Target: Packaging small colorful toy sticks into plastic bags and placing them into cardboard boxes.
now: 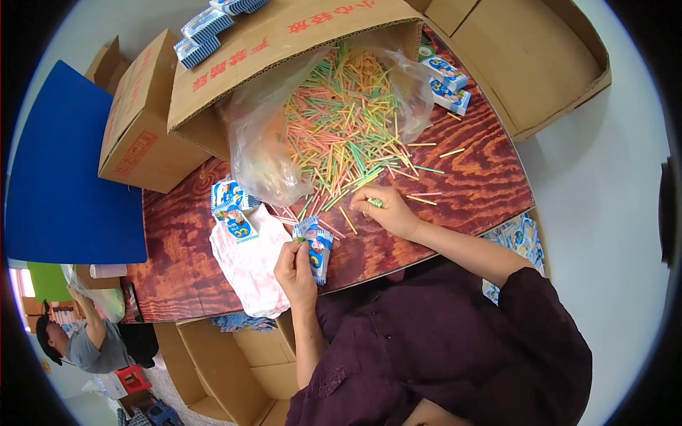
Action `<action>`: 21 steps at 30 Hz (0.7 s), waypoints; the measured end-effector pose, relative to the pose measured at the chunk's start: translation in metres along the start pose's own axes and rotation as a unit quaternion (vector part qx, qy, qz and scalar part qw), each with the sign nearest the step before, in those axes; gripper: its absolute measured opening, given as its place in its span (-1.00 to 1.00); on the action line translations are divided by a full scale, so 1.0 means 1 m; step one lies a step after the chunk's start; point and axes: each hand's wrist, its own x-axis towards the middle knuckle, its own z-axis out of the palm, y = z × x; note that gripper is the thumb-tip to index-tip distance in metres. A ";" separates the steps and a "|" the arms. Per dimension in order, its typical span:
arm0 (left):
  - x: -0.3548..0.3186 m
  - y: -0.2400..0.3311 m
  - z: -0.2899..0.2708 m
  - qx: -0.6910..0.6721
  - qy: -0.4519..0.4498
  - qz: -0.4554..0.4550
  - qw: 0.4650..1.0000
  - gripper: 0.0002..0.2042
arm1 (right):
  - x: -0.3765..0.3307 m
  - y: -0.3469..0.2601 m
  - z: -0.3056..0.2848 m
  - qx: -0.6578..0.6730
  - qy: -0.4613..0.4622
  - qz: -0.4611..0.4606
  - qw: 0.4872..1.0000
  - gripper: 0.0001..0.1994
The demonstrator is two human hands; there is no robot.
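One blue-white packet sits pinched in fingers of left hand; fingers of right hand clasp green sticks; likely filling step, next move calls for aligning both.

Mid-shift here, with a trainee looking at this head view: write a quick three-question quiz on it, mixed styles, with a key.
1. Which hand is nearer the middle of the pile of sticks?
2. The left hand holds:
a) a stool
b) a packet
c) a carton
3. True or false: the sticks are all one colour.

Key:
1. The right hand.
2. b
3. False: pink, yellow and green ones show.
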 end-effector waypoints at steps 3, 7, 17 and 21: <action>-0.003 0.004 0.006 -0.006 -0.037 0.017 0.999 -0.91 | -0.001 -0.003 0.004 -0.046 0.013 -0.034 0.998 -0.87; -0.005 0.009 0.012 0.009 -0.072 0.072 0.995 -0.92 | -0.001 -0.006 -0.001 0.023 0.026 0.073 0.997 -0.85; -0.009 0.017 0.023 0.060 -0.115 0.107 0.986 -0.92 | 0.021 -0.060 0.010 0.494 0.023 0.217 0.841 -0.72; -0.010 0.027 0.029 0.056 -0.128 0.091 0.986 -0.92 | 0.017 -0.064 0.020 0.486 0.021 0.231 0.842 -0.72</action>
